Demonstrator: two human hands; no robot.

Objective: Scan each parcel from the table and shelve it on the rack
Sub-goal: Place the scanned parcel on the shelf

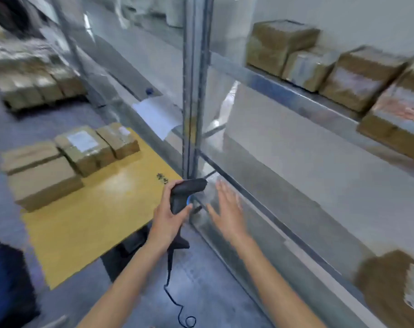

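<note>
My left hand [169, 215] grips a black corded barcode scanner [183, 194] beside the rack's upright post [194, 91]. My right hand [227, 209] hovers with straight, spread fingers and holds nothing, just right of the scanner over a lower rack shelf [296, 233]. Several brown cardboard parcels [68, 159] lie on the yellow table [94, 221] at the left. Several more parcels [331, 67] stand on the upper rack shelf [296, 93] at the right. One parcel [395, 287] sits on the lower shelf at the right edge.
A stack of further parcels [35, 84] rests at the far left in the background. A dark blue object [7, 285] stands at the lower left. The scanner's cable [175, 299] hangs down over the grey floor. A white sheet [158, 117] lies behind the table.
</note>
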